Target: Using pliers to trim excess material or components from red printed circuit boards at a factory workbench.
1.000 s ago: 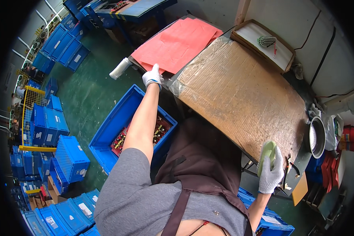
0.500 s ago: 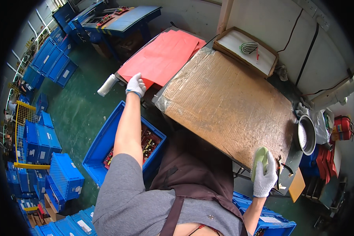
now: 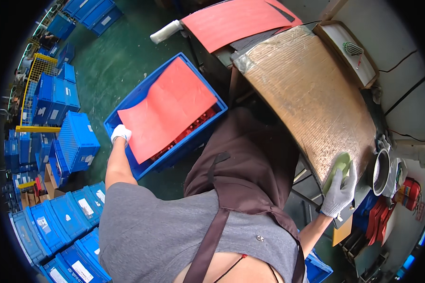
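My left hand, in a white glove, is closed on the left edge of a red sheet. The sheet lies slightly wavy across a blue crate, covering most of its inside. Dark red circuit boards show beneath the sheet along its near right side. My right hand, gloved too, is closed round what looks like a light green oval scrubbing brush. That brush rests at the near right corner of the cardboard-topped table; its underside is hidden.
More red sheets lie on a stand beyond the crate, beside a white roll. A shallow box holding another brush sits at the table's far edge. A metal bowl stands at right. Blue crates are stacked at left.
My left hand has come from the stack of red sheets down to the blue crate, and a red sheet now covers the boards there. The right hand keeps the brush at the table corner.
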Available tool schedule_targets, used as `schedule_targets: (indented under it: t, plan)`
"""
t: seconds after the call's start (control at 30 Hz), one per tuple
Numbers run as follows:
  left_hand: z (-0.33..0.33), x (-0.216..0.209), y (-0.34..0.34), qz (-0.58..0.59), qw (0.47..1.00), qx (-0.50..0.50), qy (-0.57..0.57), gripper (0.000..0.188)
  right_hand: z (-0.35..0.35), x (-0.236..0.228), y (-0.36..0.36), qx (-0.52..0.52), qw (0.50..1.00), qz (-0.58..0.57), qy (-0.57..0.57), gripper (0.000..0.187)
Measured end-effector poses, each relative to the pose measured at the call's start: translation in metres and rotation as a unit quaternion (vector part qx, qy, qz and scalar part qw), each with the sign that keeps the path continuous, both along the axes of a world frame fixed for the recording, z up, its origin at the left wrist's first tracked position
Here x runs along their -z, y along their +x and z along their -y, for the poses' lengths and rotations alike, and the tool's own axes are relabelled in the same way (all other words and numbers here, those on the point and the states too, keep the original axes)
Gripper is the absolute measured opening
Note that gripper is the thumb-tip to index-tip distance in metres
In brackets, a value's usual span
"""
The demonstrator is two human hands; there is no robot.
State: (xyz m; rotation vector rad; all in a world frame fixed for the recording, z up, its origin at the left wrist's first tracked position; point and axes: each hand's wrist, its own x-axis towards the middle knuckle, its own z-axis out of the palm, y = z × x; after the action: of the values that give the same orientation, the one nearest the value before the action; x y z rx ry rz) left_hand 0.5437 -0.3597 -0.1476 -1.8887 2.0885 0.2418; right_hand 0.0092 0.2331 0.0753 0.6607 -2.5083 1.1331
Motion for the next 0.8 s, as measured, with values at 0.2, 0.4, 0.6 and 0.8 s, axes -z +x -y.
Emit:
schedule_targets:
  t: [0.2, 0.4, 0.6, 0.8]
  plan:
    - [-0.060, 0.007, 0.014, 0.019, 0.995, -0.090, 0.042, 0.036, 0.016, -0.015, 0.012, -0.012, 1.000, 0.020, -0.011, 0.045]
    - [-0.001, 0.082, 0.049, 0.163, 0.968, 0.179, 0.067, 0.031, 0.017, -0.038, 0.013, 0.009, 0.999, 0.031, -0.033, 0.043]
    - [0.034, 0.105, 0.007, -0.286, 0.934, -0.214, 0.005, 0.051, -0.011, -0.036, -0.019, 0.145, 0.966, -0.128, 0.170, 0.040]
    - [0.001, 0.009, -0.205, -0.498, 0.856, -0.085, 0.109, 0.054, -0.053, -0.010, -0.067, 0.184, 0.919, -0.234, 0.258, 0.028]
